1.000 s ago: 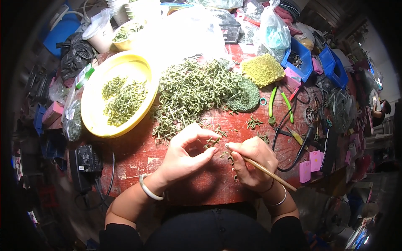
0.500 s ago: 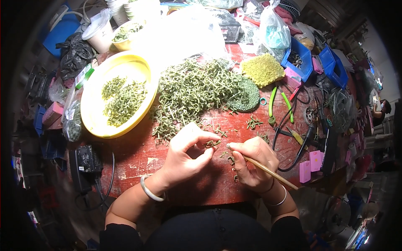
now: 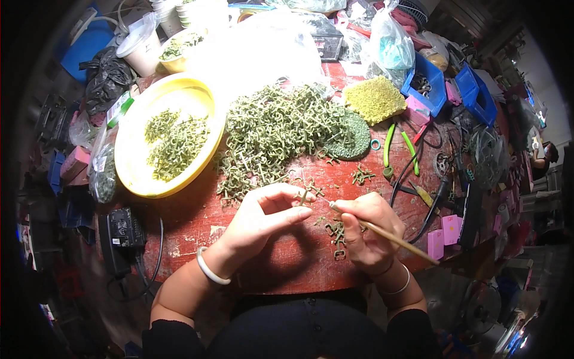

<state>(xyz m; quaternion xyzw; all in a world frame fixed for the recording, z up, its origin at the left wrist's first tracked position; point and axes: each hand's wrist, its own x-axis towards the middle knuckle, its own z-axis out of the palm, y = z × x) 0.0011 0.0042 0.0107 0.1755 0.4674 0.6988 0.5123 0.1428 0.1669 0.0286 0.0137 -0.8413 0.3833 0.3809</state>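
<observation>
Pinching one small green hooked piece upright between thumb and forefinger, the left hand works over the near part of the red table, while the right hand is closed around a wooden-handled tool, its fine tip beside the piece; whether they touch is too small to tell. That single piece is the one being handled. Loose pieces lie just left of the right hand, toward the near edge. Beyond the hands, a large heap fills the table's middle, meeting a green disc on its right, and a smaller batch sits in the yellow basin by the left edge. Plenty of pieces are thus out of the hands, though which are finished and which untouched cannot be told. Compared with half a second earlier, the piece has turned from lying nearly flat to standing, the tool tip has come closer to it, and the handle's end reaches farther right; heap and basin look unchanged.
</observation>
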